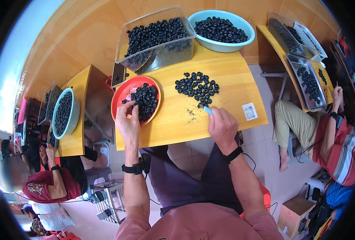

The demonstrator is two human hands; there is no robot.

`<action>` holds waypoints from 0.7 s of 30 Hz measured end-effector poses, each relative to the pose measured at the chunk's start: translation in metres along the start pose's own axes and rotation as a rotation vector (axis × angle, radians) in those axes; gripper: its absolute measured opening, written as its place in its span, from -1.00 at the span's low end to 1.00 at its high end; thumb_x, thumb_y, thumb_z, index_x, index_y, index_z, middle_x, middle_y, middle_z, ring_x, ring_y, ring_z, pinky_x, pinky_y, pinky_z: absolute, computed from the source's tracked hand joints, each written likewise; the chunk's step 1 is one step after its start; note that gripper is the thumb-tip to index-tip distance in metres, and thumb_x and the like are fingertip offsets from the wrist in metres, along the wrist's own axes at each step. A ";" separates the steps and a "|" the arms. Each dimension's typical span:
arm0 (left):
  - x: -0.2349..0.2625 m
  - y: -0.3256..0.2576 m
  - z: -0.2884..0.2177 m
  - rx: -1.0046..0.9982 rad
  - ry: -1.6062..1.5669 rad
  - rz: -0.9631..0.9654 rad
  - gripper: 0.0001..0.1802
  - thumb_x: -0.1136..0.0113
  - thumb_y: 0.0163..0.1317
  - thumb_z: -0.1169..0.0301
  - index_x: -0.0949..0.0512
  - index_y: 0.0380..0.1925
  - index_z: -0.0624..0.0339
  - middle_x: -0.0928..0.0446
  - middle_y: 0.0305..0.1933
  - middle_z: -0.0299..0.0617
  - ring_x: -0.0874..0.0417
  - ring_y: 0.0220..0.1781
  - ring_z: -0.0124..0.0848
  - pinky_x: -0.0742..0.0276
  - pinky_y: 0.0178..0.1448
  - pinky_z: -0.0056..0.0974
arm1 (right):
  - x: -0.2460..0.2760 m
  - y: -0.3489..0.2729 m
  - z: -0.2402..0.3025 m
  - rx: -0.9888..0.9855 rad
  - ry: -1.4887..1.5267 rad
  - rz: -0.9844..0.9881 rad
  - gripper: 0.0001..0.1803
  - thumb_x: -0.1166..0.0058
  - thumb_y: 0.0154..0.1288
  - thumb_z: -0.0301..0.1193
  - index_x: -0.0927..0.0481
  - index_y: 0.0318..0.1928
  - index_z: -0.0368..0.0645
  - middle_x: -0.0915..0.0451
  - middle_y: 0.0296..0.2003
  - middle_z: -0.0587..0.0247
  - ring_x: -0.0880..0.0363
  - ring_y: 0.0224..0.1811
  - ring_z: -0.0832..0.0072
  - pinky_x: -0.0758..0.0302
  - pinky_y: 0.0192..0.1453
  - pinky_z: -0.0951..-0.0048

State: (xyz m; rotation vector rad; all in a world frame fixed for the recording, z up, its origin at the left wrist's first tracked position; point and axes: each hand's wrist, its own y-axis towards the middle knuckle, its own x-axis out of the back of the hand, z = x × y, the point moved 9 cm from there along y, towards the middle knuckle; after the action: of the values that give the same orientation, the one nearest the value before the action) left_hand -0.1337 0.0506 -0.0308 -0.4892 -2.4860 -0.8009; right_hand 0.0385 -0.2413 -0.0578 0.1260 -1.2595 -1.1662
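Observation:
My left hand [128, 122] is over the left rim of a round red plate [115, 105]. Its thumb and fingers are bent together at the edge of a pile of small black ring-shaped parts [146, 100]; whether a part is between them is too small to tell. In my right hand [223, 127] is a small tool with a light blue handle [208, 110], pointing up and left. Its dark tip is by the lower edge of a loose group of black ring-shaped parts [193, 86] on the yellow table [165, 134]. Dark scraps [191, 113] lie left of the tool.
Behind stand a clear plastic bin [157, 56] and a light blue basin [221, 47], both full of black parts. A white label [249, 111] is stuck at the table's right. People work at side tables, left with another basin [74, 122], right with a metal tray [315, 105].

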 end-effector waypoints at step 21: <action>-0.152 -0.062 -0.114 -0.307 -0.124 0.486 -0.76 -0.42 0.24 0.59 -0.74 -0.07 0.29 -0.66 -0.13 0.01 -0.76 -0.15 -0.11 -0.73 -0.05 -0.13 | 0.004 -0.001 -0.001 0.012 -0.016 -0.081 -0.84 -0.28 0.35 -0.41 -0.69 -0.09 -0.14 -0.50 -0.45 0.24 -0.57 -0.46 0.24 -0.46 -0.39 0.20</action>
State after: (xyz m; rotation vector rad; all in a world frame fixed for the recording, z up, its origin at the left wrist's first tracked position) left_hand 0.0002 -0.0951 -0.0595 -1.2268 -2.2074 -0.9666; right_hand 0.0376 -0.2447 -0.0564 0.1782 -1.2859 -1.2313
